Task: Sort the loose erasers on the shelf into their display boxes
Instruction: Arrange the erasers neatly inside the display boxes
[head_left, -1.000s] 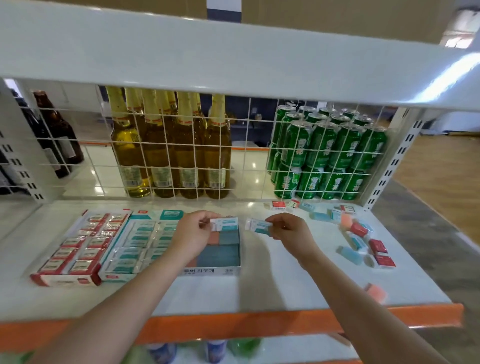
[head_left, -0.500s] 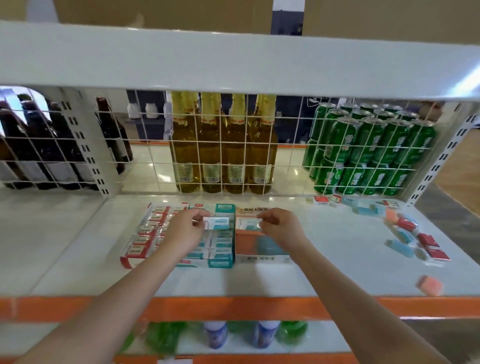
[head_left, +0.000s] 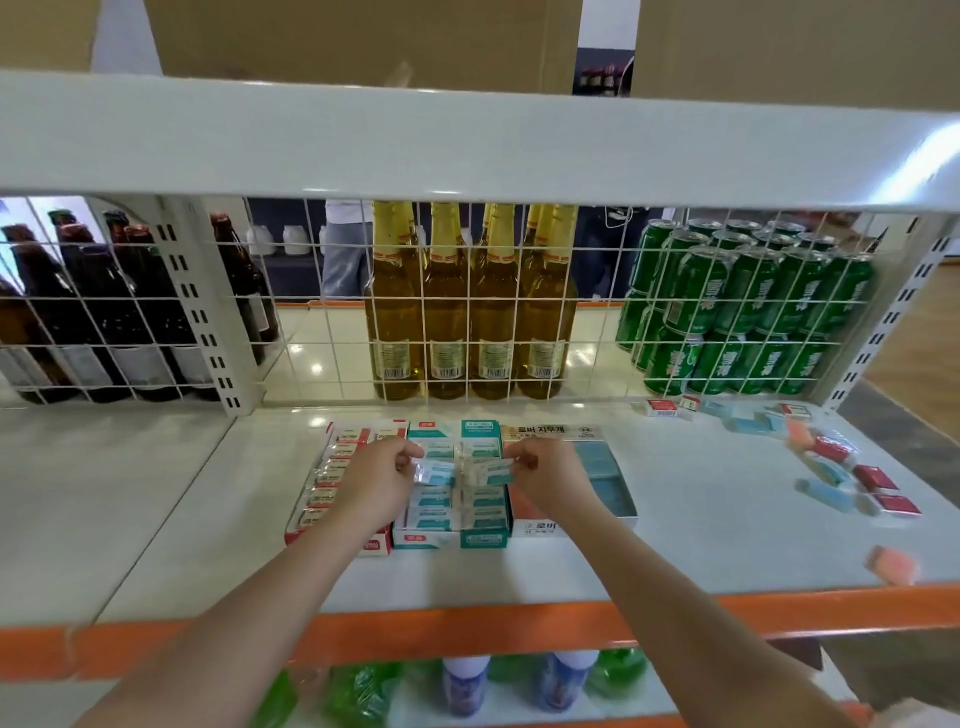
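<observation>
Both hands hover over the teal display box at the shelf's middle. The left hand pinches one teal-sleeved eraser, and the right hand pinches another. I'd lay each flat, label up, square with its row before letting go. More loose erasers lie scattered at three o'clock. The blue-eraser box at the right has Korean lettering; the smaller labels are too blurred to read.

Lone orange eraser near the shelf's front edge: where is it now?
In the head view, the blurred orange block eraser lies alone at the front right of the white shelf, just behind the orange front rail and nearer than the scattered red and blue erasers.
</observation>
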